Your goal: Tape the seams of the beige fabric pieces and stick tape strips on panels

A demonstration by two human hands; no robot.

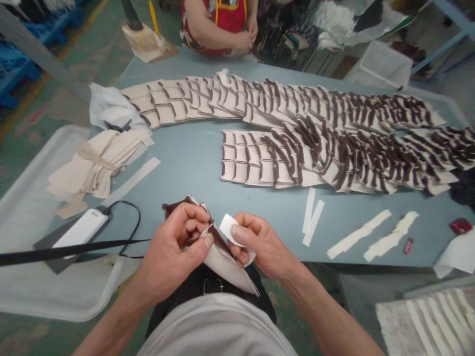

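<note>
Near the table's front edge, my left hand (pixel 181 247) pinches a sewn piece (pixel 228 264) with a cream face and dark brown inside. Its pale, pointed end hangs down over my lap. Just to the right, my right hand (pixel 260 242) grips a white strip (pixel 229 228) between thumb and fingers, its upper end close to the piece's open edge. The strip's lower part curls out below my fingers. Two similar white strips (pixel 312 217) lie on the table to the right of my hands.
Long overlapping rows of cream and brown pieces (pixel 237 160) cover the table's far side. A tied bundle of beige strips (pixel 89 163) and a white power bank (pixel 81 230) with a cable lie left. Jagged cream strips (pixel 358 235) lie right. A person (pixel 222 24) stands across the table.
</note>
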